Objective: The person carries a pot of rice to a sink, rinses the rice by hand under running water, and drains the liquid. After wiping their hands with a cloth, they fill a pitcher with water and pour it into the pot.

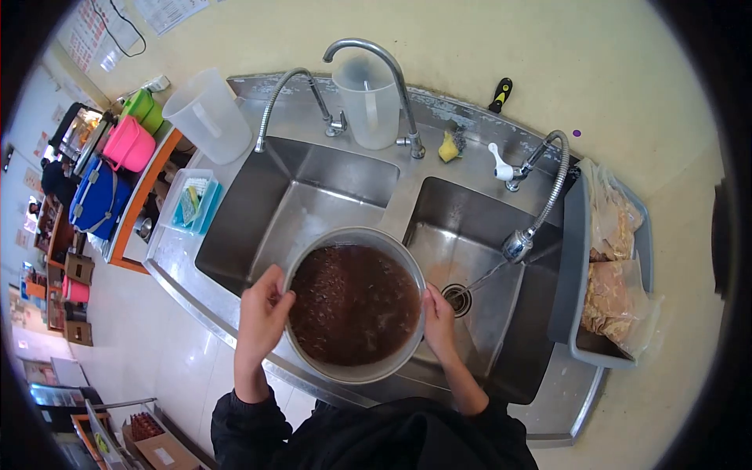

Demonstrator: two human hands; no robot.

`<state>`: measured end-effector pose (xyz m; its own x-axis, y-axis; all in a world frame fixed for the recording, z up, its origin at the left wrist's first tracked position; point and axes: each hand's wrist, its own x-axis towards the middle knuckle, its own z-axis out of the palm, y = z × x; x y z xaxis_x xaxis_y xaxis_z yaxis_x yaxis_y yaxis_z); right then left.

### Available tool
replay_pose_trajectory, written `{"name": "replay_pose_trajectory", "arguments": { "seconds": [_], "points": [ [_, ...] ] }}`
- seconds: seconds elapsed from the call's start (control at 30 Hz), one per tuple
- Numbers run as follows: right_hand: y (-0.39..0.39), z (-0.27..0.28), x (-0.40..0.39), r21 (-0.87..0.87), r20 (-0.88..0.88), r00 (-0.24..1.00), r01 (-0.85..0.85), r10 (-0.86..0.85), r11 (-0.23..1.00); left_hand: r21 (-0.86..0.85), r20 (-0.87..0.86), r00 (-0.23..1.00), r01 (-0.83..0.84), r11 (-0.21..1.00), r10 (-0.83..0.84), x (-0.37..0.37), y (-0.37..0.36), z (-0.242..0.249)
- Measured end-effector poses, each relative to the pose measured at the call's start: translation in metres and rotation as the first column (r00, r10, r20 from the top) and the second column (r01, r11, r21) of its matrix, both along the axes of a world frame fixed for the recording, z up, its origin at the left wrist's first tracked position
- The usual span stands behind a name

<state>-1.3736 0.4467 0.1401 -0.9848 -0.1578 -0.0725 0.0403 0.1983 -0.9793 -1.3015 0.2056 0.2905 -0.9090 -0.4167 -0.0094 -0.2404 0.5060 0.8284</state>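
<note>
A round metal pot (355,377) is held level over the front of the sink, near the divider between the basins. Reddish-brown liquid (356,305) with small grain-like bits on its surface fills much of it. My left hand (265,313) grips the pot's left rim, thumb on top. On the opposite side, my right hand (440,321) is closed on the right rim; its lower fingers are hidden. To the right of the pot, water runs from a flexible faucet (517,246) into the right basin (489,305), near the drain (456,300).
Two more faucets (368,47) rise behind the left basin (313,196). Translucent pitchers (207,117) and a yellow sponge (449,147) stand along the back. A sponge box (188,202) sits left; a grey tub (576,313) with bagged food (615,301) lies right.
</note>
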Motion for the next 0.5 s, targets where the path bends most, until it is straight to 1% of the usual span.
{"name": "replay_pose_trajectory", "arguments": {
  "seconds": [0.03, 0.13, 0.23, 0.33, 0.43, 0.5],
  "points": [
    [-0.008, -0.003, -0.002, 0.038, -0.037, 0.999, -0.016, 0.017, 0.999, -0.018, -0.019, 1.0, -0.013, 1.0, 0.013, 0.001, -0.005, 0.001],
    [-0.025, 0.001, -0.005, -0.041, 0.048, 0.996, -0.079, 0.081, 0.996, -0.061, -0.049, 0.998, -0.043, 0.997, 0.04, 0.0, -0.011, 0.004],
    [-0.03, -0.002, -0.009, 0.025, 0.193, 0.974, -0.128, 0.121, 0.991, -0.096, -0.038, 0.996, -0.081, 0.992, 0.078, -0.004, -0.012, 0.012],
    [-0.031, -0.005, -0.009, -0.044, 0.094, 0.991, -0.088, 0.092, 0.995, -0.082, -0.07, 0.995, -0.083, 0.993, 0.077, -0.006, -0.008, 0.01],
    [-0.028, -0.018, -0.011, -0.083, 0.034, 0.995, -0.089, 0.092, 0.993, -0.122, -0.053, 0.995, -0.095, 0.988, 0.089, -0.011, 0.001, 0.016],
    [-0.024, -0.017, -0.01, -0.05, 0.103, 0.987, -0.115, 0.12, 0.992, -0.142, -0.077, 0.992, -0.106, 0.984, 0.096, -0.015, 0.002, 0.015]
  ]
}}
